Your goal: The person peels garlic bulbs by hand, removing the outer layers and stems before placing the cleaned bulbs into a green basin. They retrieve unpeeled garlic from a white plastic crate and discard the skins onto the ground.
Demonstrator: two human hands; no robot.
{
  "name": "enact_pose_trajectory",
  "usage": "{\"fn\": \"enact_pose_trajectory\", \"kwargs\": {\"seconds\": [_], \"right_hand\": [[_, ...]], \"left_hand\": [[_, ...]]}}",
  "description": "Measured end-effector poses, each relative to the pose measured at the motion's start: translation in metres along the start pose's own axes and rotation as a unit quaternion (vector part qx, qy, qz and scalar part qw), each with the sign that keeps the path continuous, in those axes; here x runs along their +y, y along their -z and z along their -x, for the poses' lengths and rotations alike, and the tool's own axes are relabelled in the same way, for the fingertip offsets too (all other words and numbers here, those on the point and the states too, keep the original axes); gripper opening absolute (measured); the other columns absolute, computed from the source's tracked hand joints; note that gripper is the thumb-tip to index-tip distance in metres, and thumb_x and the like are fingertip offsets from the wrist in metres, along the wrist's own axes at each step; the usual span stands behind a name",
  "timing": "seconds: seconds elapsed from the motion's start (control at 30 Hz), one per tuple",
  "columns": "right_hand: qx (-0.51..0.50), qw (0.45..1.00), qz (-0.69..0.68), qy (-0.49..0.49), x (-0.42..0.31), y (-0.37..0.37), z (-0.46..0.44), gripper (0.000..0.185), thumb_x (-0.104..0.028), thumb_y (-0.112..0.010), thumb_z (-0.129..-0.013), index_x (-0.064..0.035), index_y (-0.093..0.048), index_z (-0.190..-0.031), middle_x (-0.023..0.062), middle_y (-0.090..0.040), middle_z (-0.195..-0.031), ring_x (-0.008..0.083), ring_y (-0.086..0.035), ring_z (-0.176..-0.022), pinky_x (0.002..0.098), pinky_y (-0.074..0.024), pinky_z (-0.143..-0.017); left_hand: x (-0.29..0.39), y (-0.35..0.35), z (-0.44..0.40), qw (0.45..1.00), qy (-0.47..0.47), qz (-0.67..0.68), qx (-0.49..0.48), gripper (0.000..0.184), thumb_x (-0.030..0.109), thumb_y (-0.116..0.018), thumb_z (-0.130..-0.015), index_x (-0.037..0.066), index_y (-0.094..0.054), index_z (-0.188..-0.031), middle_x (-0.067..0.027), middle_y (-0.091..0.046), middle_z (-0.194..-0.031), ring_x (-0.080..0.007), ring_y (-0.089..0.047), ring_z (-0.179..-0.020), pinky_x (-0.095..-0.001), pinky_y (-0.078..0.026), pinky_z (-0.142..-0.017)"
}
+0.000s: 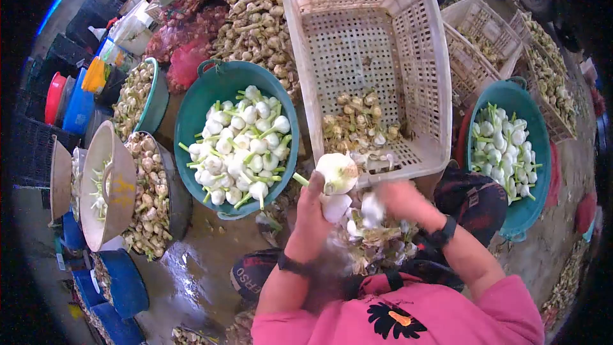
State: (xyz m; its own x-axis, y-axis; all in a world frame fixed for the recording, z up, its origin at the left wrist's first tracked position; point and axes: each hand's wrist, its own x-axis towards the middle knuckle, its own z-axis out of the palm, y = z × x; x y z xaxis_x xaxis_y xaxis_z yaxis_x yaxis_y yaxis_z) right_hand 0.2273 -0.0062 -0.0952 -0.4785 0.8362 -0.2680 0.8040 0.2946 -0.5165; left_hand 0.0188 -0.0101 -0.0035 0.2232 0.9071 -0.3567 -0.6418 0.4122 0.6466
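My left hand (308, 214) is closed round a white garlic bulb (336, 172), whose cut green stem points left past the thumb. Beside the bulb, my right hand (403, 200) is smeared by motion, so I cannot tell what its fingers do. Pale garlic skin (372, 211) shows between the two hands. Below them, a heap of loose peelings (373, 249) lies over my lap. Just beyond the hands stands a white perforated crate (421, 57); several unpeeled garlic bulbs (357, 112) and scraps lie at its near end.
Green tubs of clean white garlic stand left (185, 115) and right (541, 134). A large pile of unpeeled garlic (255, 25) lies behind, beside red mesh bags (185, 57). At far left are a tilted beige basin (121, 217) and blue tubs (128, 284). More crates (485, 19) stand back right.
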Motion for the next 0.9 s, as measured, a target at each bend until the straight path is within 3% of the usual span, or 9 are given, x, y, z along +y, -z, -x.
{"fn": "enact_pose_trajectory", "kwargs": {"seconds": [0.03,0.1,0.2,0.3,0.53,0.63,0.73,0.83,0.9], "right_hand": [[-0.118,0.992,0.02,-0.045,-0.025,0.01,0.02,0.028,-0.028,-0.056,-0.082,-0.0023,-0.066,-0.086,0.0201,-0.063,-0.082,0.0373,-0.061,-0.076,0.0452,-0.0486,-0.069],[-0.044,0.996,-0.064,-0.032,-0.041,0.039,0.027,0.025,-0.025,-0.058,-0.082,-0.0026,-0.065,-0.09,0.0196,-0.063,-0.082,0.0363,-0.061,-0.075,0.0428,-0.0487,-0.068],[0.226,0.949,-0.218,0.035,-0.064,0.084,0.019,0.022,-0.019,-0.06,-0.081,-0.0028,-0.064,-0.096,0.0171,-0.062,-0.085,0.0346,-0.06,-0.075,0.0406,-0.0488,-0.067],[0.333,0.922,-0.072,0.184,-0.075,0.09,0.006,0.024,-0.012,-0.062,-0.077,-0.0049,-0.062,-0.1,0.0134,-0.061,-0.088,0.0315,-0.059,-0.076,0.0383,-0.0489,-0.065],[0.301,0.924,0.036,0.231,-0.071,0.078,0.003,0.028,-0.008,-0.061,-0.071,-0.0019,-0.059,-0.098,0.0112,-0.057,-0.084,0.0279,-0.059,-0.073,0.0357,-0.0479,-0.056],[0.287,0.944,0.006,0.164,-0.069,0.074,0.0,0.02,-0.008,-0.06,-0.071,0.0002,-0.061,-0.089,0.0132,-0.06,-0.08,0.0283,-0.06,-0.07,0.035,-0.0476,-0.058],[0.313,0.896,-0.309,-0.061,-0.054,0.079,-0.015,0.015,-0.009,-0.059,-0.071,0.0037,-0.061,-0.079,0.0171,-0.061,-0.073,0.0286,-0.059,-0.065,0.0349,-0.0466,-0.057],[0.325,0.89,-0.313,-0.068,-0.054,0.056,-0.022,0.016,-0.01,-0.056,-0.072,0.0061,-0.059,-0.071,0.0206,-0.06,-0.067,0.0275,-0.06,-0.063,0.034,-0.0462,-0.058],[0.258,0.856,-0.439,-0.09,-0.049,0.048,-0.019,0.021,-0.016,-0.056,-0.078,0.0002,-0.061,-0.09,0.0134,-0.064,-0.079,0.0235,-0.062,-0.068,0.0339,-0.049,-0.062]], "left_hand": [[-0.003,0.003,-0.002,1.0,0.015,0.007,-0.002,0.059,0.046,-0.058,-0.084,-0.001,-0.051,-0.118,-0.011,-0.063,-0.095,-0.0171,-0.063,-0.074,-0.0273,-0.052,-0.059],[-0.003,-0.001,-0.002,0.992,-0.056,-0.115,-0.017,0.056,0.045,-0.058,-0.085,-0.001,-0.052,-0.117,-0.0105,-0.064,-0.093,-0.0158,-0.063,-0.071,-0.0255,-0.05,-0.056],[-0.007,-0.001,-0.002,0.998,-0.016,-0.065,0.006,0.05,0.04,-0.057,-0.087,-0.001,-0.052,-0.116,-0.0102,-0.063,-0.094,-0.0163,-0.063,-0.072,-0.0265,-0.052,-0.057],[-0.012,-0.008,-0.006,1.0,0.013,-0.001,0.012,0.043,0.033,-0.059,-0.088,0.0,-0.052,-0.116,-0.0095,-0.063,-0.094,-0.0174,-0.063,-0.074,-0.0291,-0.054,-0.058],[-0.018,0.005,-0.007,0.999,0.028,0.0,0.024,0.039,0.023,-0.063,-0.086,0.0,-0.053,-0.115,-0.0088,-0.063,-0.096,-0.0186,-0.064,-0.078,-0.0309,-0.056,-0.061],[-0.025,0.011,-0.01,0.994,-0.03,-0.105,0.011,0.04,0.022,-0.064,-0.085,-0.001,-0.052,-0.116,-0.0094,-0.063,-0.097,-0.0193,-0.065,-0.079,-0.031,-0.055,-0.063],[-0.012,0.0,-0.001,0.998,-0.011,-0.06,-0.027,0.042,0.022,-0.063,-0.085,-0.002,-0.051,-0.118,-0.0106,-0.063,-0.099,-0.0203,-0.065,-0.082,-0.0321,-0.055,-0.065],[-0.017,0.001,0.002,0.999,0.003,-0.023,-0.049,0.044,0.024,-0.06,-0.087,-0.002,-0.049,-0.12,-0.0129,-0.062,-0.101,-0.022,-0.065,-0.085,-0.0331,-0.055,-0.067],[-0.018,0.002,0.004,0.993,-0.042,-0.101,-0.052,0.044,0.029,-0.055,-0.088,-0.001,-0.05,-0.119,-0.0135,-0.062,-0.1,-0.0227,-0.065,-0.083,-0.0333,-0.055,-0.066]]}}
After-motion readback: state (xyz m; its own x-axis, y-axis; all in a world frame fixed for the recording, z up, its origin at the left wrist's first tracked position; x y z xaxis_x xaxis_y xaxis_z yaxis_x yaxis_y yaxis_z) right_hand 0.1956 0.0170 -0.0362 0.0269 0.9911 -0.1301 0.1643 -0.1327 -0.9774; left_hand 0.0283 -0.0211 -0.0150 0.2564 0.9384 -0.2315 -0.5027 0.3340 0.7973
